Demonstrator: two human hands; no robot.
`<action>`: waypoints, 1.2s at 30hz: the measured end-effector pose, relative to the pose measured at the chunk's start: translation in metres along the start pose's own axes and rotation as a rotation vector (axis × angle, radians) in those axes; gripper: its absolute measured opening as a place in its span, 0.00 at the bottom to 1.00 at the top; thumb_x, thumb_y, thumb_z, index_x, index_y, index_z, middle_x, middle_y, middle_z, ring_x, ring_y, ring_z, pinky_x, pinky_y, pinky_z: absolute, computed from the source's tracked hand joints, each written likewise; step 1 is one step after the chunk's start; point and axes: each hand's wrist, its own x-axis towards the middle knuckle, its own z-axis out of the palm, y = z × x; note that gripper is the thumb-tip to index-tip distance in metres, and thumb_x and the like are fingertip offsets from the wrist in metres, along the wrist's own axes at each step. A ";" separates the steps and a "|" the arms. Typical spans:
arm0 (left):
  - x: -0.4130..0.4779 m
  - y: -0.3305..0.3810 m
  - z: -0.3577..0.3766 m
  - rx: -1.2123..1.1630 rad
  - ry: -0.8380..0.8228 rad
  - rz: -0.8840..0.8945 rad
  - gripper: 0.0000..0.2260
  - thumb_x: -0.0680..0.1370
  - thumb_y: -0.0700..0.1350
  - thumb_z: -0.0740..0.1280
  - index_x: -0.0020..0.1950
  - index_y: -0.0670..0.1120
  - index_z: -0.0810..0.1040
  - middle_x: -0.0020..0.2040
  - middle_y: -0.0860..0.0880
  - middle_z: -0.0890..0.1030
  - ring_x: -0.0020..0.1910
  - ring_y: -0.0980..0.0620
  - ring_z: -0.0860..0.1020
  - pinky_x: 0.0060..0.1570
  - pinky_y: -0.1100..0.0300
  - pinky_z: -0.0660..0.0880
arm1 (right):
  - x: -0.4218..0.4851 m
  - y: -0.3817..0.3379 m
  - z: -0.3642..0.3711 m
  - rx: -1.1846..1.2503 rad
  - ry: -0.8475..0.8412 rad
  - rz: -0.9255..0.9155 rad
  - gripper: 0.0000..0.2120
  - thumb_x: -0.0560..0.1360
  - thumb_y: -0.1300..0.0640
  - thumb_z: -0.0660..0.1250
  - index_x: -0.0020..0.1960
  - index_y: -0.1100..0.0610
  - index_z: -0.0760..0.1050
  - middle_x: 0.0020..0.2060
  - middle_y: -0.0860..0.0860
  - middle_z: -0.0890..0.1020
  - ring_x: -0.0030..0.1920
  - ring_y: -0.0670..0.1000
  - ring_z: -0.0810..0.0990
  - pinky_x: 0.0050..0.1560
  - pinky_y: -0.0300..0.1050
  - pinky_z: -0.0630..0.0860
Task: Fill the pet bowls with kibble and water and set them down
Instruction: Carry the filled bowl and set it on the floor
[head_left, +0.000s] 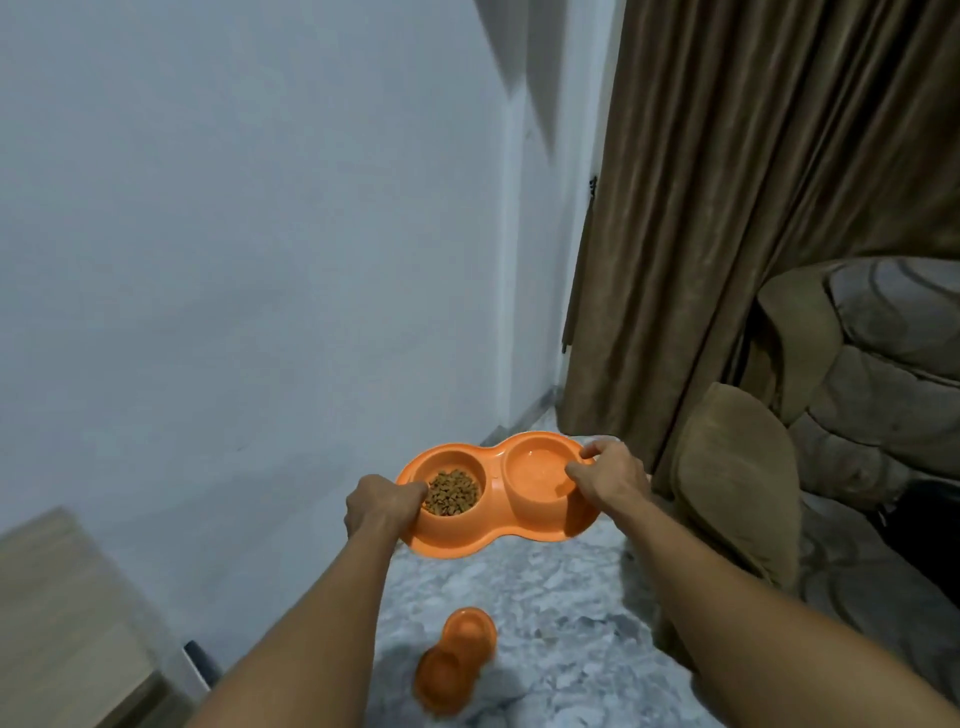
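Both hands, left (385, 503) and right (609, 475), grip the filled double bowl (498, 538) by its ends above the floor (561, 597), carrying it level, so next comes a slow, flat lowering to keep the water in.

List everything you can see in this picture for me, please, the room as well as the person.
Double pet bowl: one, orange, held in the air over the floor
Kibble: one heap, brown, in the bowl's left well
Water: clear, apparently in the right well
Second double bowl: one, orange, on the floor below, blurred
Curtain: one, brown, upper right
Armchair: one, brown-grey, right side
Wooden furniture: one, light wood, lower left
Wall: pale, left and centre
Floor: grey marbled
Left hand: grips the bowl's left end
Right hand: grips its right end
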 end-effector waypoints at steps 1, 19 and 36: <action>0.012 0.006 0.000 -0.012 0.005 -0.009 0.14 0.67 0.51 0.73 0.39 0.42 0.77 0.43 0.41 0.82 0.43 0.40 0.81 0.40 0.55 0.76 | 0.013 -0.009 0.006 0.001 -0.001 -0.013 0.19 0.72 0.52 0.71 0.62 0.54 0.78 0.58 0.56 0.81 0.59 0.58 0.79 0.58 0.49 0.75; 0.189 0.012 0.050 -0.210 0.319 -0.490 0.14 0.67 0.50 0.74 0.42 0.42 0.77 0.44 0.42 0.82 0.42 0.42 0.80 0.38 0.56 0.76 | 0.254 -0.113 0.201 -0.114 -0.493 -0.359 0.18 0.71 0.55 0.72 0.60 0.55 0.77 0.56 0.56 0.82 0.54 0.59 0.80 0.55 0.52 0.78; 0.328 -0.167 0.212 -0.313 0.557 -0.635 0.07 0.70 0.45 0.71 0.40 0.40 0.81 0.36 0.43 0.81 0.39 0.44 0.81 0.41 0.52 0.78 | 0.336 0.010 0.458 -0.109 -0.688 -0.368 0.18 0.67 0.57 0.70 0.57 0.51 0.77 0.47 0.50 0.80 0.48 0.55 0.80 0.52 0.55 0.79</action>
